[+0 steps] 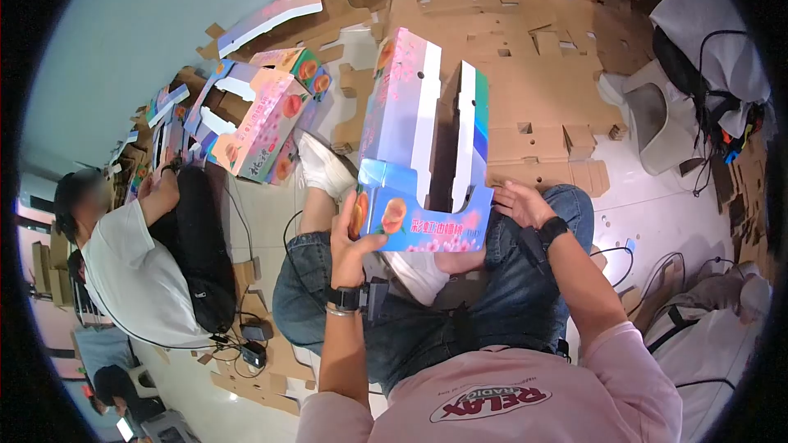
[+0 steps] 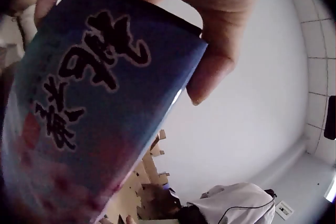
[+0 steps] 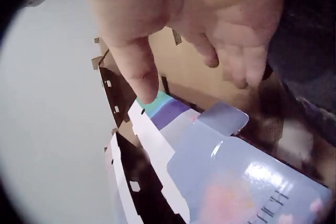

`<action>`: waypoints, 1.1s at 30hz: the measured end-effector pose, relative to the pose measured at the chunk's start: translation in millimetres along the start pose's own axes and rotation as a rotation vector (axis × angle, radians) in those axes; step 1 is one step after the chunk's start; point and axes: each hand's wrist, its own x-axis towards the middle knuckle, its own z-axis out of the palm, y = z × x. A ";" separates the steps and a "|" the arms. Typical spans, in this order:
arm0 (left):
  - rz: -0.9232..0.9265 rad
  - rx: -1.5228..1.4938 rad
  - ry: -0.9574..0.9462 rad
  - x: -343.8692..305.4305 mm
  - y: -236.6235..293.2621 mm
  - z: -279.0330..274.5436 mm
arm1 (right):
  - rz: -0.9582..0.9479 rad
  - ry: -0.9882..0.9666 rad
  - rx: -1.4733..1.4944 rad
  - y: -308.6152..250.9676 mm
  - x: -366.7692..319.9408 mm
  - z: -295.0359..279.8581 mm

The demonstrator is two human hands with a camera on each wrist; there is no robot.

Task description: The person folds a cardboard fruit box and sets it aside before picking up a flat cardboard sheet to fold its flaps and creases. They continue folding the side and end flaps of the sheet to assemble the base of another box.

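Left hand (image 1: 348, 250) grips the peach-printed box (image 1: 435, 231) by its near left corner, above the lap; right hand (image 1: 524, 205) is open beside the opposite corner.
Light, even support at both corners would likely spare the thin card from creasing. Dark brush-style Chinese characters (image 2: 97, 58) mark one panel; the shirt (image 1: 574, 410) reads "RELAX RADIO".

- We see what looks like a packing workshop.
- Past the fruit box (image 1: 427, 226), we see lots of flat brown cardboard (image 1: 525, 82).
- Left of it, we see other bright boxes (image 1: 267, 119) and a sitting person (image 1: 139, 279).
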 end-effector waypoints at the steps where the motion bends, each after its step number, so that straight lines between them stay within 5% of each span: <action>1: 0.003 0.003 0.000 -3.3 -2.7 -4.7 | -0.002 -0.004 0.002 -0.5 1.0 6.2; 3: 0.076 0.246 -0.032 -13.4 -8.8 -17.3 | 0.010 -0.009 -0.062 0.0 3.0 22.4; 9: 0.077 0.283 -0.081 -43.0 -9.4 -31.1 | 0.089 -0.075 -0.028 5.6 8.5 51.2; 18: 0.051 0.151 -0.187 -29.6 -7.4 -42.4 | 0.162 -0.132 -0.023 13.7 0.8 12.6; 25: -0.068 -0.091 -0.331 10.1 -3.1 -17.8 | -0.098 -0.025 -0.051 2.8 -56.0 24.5; 30: -0.169 -0.079 0.050 41.8 -30.8 36.0 | -0.177 0.146 0.124 33.6 -45.0 20.4; 33: 0.039 -0.051 0.195 42.2 -42.1 67.8 | -0.174 0.207 0.240 32.6 -36.4 26.1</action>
